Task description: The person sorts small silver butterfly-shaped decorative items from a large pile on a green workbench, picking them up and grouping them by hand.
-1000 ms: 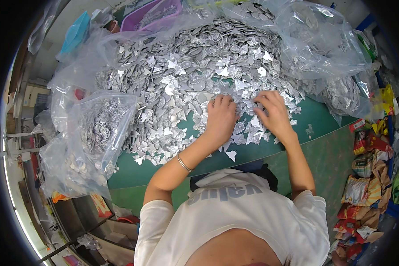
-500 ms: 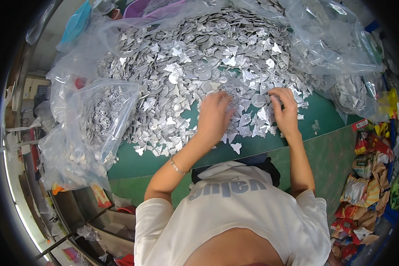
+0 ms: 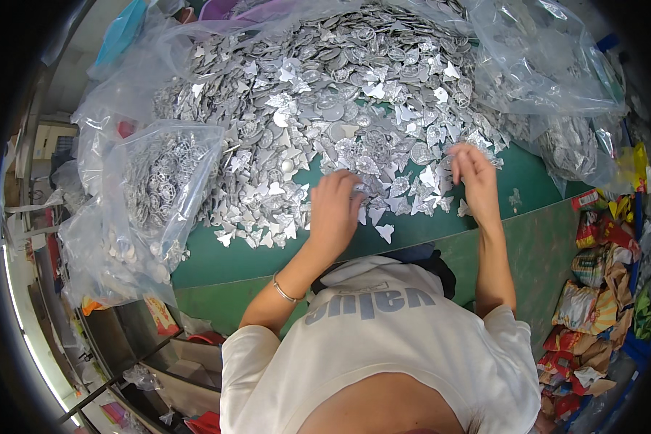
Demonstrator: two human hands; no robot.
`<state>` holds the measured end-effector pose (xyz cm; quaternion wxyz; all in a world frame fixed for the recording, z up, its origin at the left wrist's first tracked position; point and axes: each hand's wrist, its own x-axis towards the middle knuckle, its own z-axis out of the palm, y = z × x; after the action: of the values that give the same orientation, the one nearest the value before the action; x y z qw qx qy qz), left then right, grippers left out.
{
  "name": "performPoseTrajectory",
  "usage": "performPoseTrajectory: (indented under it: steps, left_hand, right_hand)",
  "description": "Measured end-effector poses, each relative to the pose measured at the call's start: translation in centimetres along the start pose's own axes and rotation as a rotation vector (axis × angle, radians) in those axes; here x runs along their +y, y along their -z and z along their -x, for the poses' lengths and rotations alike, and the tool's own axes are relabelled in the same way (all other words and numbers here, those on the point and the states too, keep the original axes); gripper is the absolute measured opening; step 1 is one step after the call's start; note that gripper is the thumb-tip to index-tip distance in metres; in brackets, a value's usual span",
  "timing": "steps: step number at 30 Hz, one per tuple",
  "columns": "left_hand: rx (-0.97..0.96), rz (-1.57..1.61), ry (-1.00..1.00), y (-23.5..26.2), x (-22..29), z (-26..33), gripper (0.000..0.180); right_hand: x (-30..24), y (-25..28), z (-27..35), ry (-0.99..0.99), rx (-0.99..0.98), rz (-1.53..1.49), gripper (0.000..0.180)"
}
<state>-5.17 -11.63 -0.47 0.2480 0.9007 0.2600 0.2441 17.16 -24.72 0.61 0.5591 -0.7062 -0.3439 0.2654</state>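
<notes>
Pile of silver metal pieces (image 3: 304,116) lay on the green desk (image 3: 539,184), mostly fwd of both hands & spread wide L to R, w/ bits mixed at all angles, so no single long axis. L hand (image 3: 333,213) was curled at the pile's near edge, R hand (image 3: 479,181) bent-fingered at its right-hand side, the two well apart w/ loose pieces btwn; couldn't tell if either had one pinched. Round disc (image 3: 420,153) lay flat just left of the R fingertips, nearer R than L, clear bag (image 3: 159,181) far off to L.
</notes>
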Motion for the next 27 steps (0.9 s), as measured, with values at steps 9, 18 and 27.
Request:
performPoseTrajectory:
  steps: [9,18,27]
  left_hand:
    - [-0.148,-0.226,-0.148,-1.1,1.1,-0.2,0.038]
    - [-0.126,0.044,-0.143,-1.1,0.1,-1.2,0.027]
    - [0.138,0.377,0.19,-1.0,-0.6,-2.9,0.01]
  right_hand:
    - [-1.2,-1.9,2.2,0.416,-0.185,0.755,0.026]
    - [0.4,0.7,2.7,-0.309,-0.204,-1.07,0.018]
    - [-0.4,-1.0,5.3,0.117,-0.24,0.497,0.032]
